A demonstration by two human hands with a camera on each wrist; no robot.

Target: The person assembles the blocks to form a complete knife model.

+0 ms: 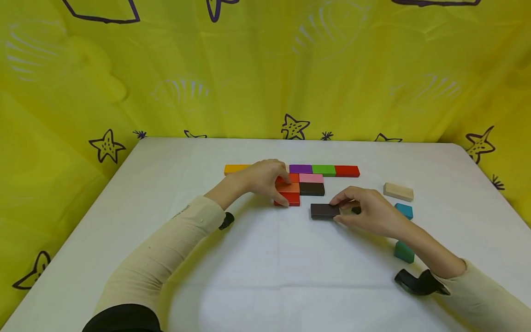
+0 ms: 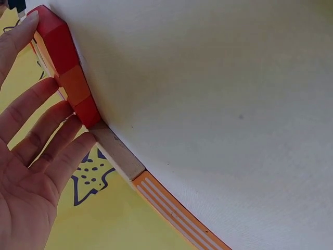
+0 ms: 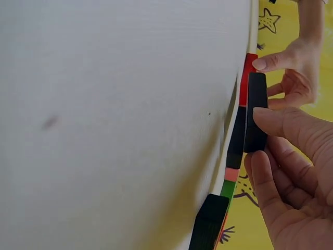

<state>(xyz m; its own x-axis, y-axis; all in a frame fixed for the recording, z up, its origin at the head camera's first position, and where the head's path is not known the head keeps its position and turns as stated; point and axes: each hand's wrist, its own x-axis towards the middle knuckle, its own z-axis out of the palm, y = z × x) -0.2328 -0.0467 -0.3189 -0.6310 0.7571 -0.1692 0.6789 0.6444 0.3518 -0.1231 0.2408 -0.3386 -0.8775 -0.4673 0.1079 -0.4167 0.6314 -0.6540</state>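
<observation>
My right hand (image 1: 371,212) pinches a dark brown rectangular block (image 1: 325,211) between thumb and fingers, in front of the block arrangement. In the right wrist view the held block (image 3: 256,114) overlaps a laid dark block (image 1: 312,189). My left hand (image 1: 263,177) rests at the left end of the short rows, fingers spread and fairly straight. Its thumb touches the front red block (image 1: 292,199); its other fingertips lie along the orange block (image 1: 289,187) and the red block behind it. A pink block (image 1: 311,178) sits behind the laid dark one.
The back row shows yellow-orange (image 1: 236,169), purple (image 1: 300,169), green (image 1: 323,170) and red (image 1: 347,171) blocks. To the right lie a plain wooden block (image 1: 398,192), a blue block (image 1: 404,210) and a green block (image 1: 404,251). Another black block (image 3: 208,224) stands near my right hand.
</observation>
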